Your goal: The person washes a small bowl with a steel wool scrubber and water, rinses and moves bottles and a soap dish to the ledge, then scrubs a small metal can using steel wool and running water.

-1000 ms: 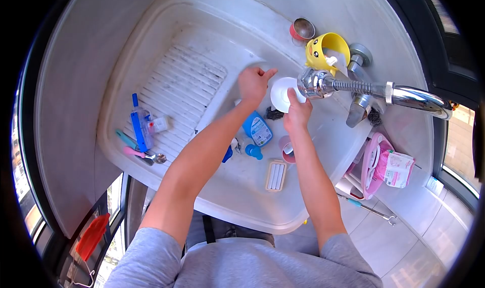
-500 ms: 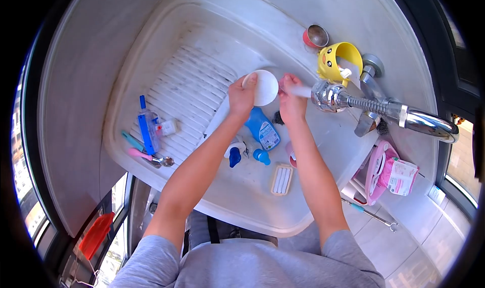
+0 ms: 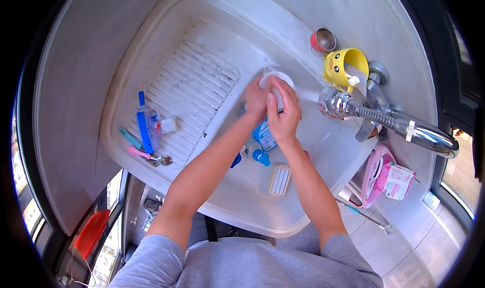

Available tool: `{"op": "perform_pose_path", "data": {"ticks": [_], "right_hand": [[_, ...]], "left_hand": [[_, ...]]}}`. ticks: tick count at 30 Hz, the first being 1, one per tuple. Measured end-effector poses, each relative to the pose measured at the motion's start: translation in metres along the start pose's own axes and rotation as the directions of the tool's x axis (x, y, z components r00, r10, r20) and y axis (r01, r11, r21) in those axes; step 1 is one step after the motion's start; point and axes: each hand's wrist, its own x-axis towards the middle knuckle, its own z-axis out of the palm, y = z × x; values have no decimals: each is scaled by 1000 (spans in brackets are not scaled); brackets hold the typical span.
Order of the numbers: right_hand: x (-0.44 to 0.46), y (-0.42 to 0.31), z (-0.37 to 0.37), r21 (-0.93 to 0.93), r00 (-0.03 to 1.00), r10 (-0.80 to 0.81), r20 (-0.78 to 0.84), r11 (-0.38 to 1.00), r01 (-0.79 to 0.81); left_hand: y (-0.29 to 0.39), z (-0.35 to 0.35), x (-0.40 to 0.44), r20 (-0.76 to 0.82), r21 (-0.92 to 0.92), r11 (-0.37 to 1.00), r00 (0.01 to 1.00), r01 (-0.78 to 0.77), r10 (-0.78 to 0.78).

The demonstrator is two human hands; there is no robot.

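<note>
My left hand [image 3: 256, 98] grips a small round white dish [image 3: 284, 78] over the sink basin. The dish is mostly covered by my hands, and only its upper rim shows. My right hand [image 3: 284, 111] lies across the dish with its fingers stretched out and the thumb apart. A stream of water from the chrome faucet [image 3: 334, 103] reaches toward the fingers of my right hand. Just below the hands, a blue detergent bottle [image 3: 268, 137] is partly hidden by my right wrist.
A ribbed washboard [image 3: 192, 85] forms the sink's left part, with a blue plastic tool [image 3: 146, 128] and peelers or spoons [image 3: 161, 160] near its edge. A brush [image 3: 279, 180] lies in front. A yellow cup [image 3: 348, 68] and a red cup [image 3: 323, 40] stand behind right.
My right hand has moved up and left from the water stream onto the dish. My left hand and the dish have shifted right, toward the faucet.
</note>
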Motion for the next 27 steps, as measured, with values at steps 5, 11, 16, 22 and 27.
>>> {"op": "perform_pose_path", "data": {"ticks": [5, 11, 16, 22, 27], "right_hand": [[-19, 1, -8, 13, 999, -5, -35, 1000, 5], [-40, 53, -25, 544, 575, 780, -247, 602, -584], [-52, 85, -28, 859, 446, 888, 109, 142, -492], [-53, 102, -3, 573, 623, 774, -114, 564, -595], [-52, 113, 18, 264, 598, 775, -203, 631, -729]], "left_hand": [[-12, 22, 20, 282, 672, 707, 959, -219, 29], [-16, 50, 36, 510, 711, 528, 858, -464, 67], [20, 63, 9, 603, 733, 395, 798, -553, -1], [-3, 39, -2, 277, 427, 637, 764, -641, 583], [22, 17, -33, 94, 596, 734, 936, -326, 339]]}}
